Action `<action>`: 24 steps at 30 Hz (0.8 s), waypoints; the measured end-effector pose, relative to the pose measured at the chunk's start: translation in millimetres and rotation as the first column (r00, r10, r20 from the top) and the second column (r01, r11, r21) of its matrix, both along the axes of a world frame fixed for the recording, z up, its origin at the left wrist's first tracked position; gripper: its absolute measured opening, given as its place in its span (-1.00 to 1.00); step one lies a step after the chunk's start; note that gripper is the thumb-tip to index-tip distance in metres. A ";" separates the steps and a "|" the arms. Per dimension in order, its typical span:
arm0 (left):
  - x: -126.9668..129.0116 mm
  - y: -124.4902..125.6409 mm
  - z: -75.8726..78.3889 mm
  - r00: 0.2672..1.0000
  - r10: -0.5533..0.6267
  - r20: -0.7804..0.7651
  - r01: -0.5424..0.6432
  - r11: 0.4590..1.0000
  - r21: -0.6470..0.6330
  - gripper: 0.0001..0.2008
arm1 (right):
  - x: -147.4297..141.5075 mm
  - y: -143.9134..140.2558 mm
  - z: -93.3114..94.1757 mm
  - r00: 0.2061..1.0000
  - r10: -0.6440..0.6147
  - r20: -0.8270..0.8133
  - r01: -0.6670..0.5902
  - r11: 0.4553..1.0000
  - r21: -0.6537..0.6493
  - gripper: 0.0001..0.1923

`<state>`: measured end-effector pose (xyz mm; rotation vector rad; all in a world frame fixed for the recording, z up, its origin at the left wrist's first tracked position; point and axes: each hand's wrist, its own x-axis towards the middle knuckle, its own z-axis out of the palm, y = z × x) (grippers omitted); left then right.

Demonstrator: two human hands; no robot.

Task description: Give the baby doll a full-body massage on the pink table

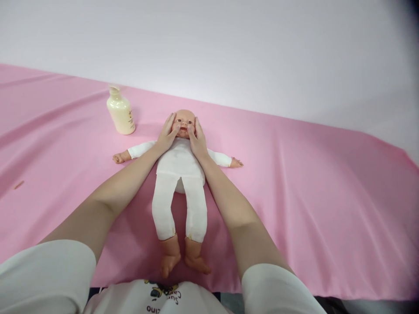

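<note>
A baby doll lies on its back, its head away from me and its feet towards me. Its body is white cloth, and its head, hands and feet are skin-toned. My left hand cups one side of the doll's head, thumb on the cheek beside the mouth. On the opposite side my right hand holds the head the same way, fingers along the temple. The doll's arms stretch out sideways beyond my wrists. Parts of its cheeks and the sides of its head are hidden under my hands.
A cream-coloured pump bottle stands to the left of the doll's head. Pink cloth with folds covers the table. A small brownish strip lies at the far left. Behind the table rises a pale wall.
</note>
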<state>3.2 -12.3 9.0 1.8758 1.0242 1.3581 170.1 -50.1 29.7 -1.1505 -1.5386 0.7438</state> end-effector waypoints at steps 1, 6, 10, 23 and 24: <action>-0.1 0.7 -0.7 1.000 0.001 0.005 -0.001 1.000 -0.007 -0.23 | 0.0 0.0 -0.2 1.000 -0.009 -0.007 0.009 1.000 -0.010 0.00; -0.5 1.9 -0.8 1.000 -0.004 -0.002 0.004 1.000 -0.003 -0.21 | 1.5 3.5 -3.0 0.999 -0.007 -0.041 0.006 0.999 -0.031 -0.02; 0.5 0.7 0.3 1.000 0.004 0.008 -0.004 1.000 -0.023 -0.19 | 3.8 8.0 -6.7 0.999 -0.009 -0.049 0.009 1.000 -0.019 -0.03; -0.4 -0.9 3.2 1.000 -0.003 -0.019 0.004 1.000 0.029 -0.21 | 4.0 6.4 -4.7 1.000 0.031 -0.003 -0.031 0.997 0.070 -0.15; -0.4 -0.7 3.1 1.000 -0.005 -0.019 0.005 1.000 0.029 -0.22 | 4.2 6.6 -4.9 0.999 0.037 0.009 -0.038 0.996 0.079 -0.18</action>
